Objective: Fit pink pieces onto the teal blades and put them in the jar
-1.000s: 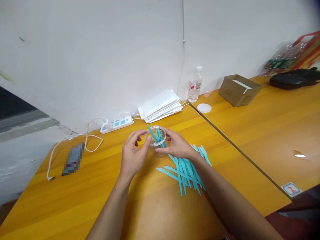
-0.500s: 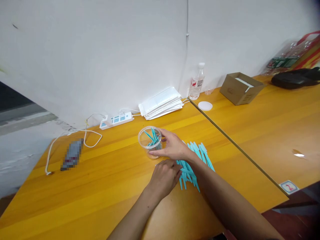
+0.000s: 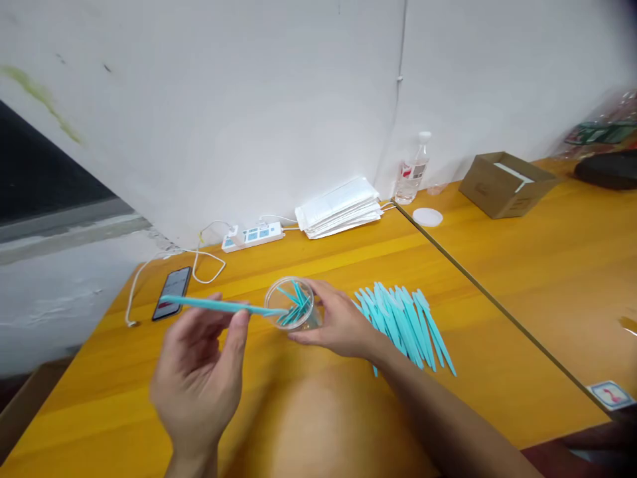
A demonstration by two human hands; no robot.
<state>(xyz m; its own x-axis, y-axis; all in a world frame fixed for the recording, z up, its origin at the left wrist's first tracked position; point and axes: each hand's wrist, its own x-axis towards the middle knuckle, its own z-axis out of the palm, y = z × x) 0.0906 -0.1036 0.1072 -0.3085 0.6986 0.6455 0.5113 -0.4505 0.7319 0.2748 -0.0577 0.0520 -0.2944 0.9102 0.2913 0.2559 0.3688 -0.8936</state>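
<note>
My left hand pinches a slim turquoise plastic stick between thumb and fingers. It is held level above the table, and its right end overlaps the rim of a clear plastic jar in view; I cannot tell if they touch. My right hand is wrapped round the jar's right side. Several similar turquoise sticks lean inside the open jar. To the right of my right hand, a loose pile of the same sticks lies on the table, partly hidden by my forearm.
A phone and a white cable lie at the left. Along the wall are a power strip, a stack of white packets, a water bottle, a round white lid and an open cardboard box. A seam divides the wooden tables.
My left hand has moved left from the pile and lifted one turquoise stick to the jar. The right hand still holds the jar. The camera view has shifted slightly.
</note>
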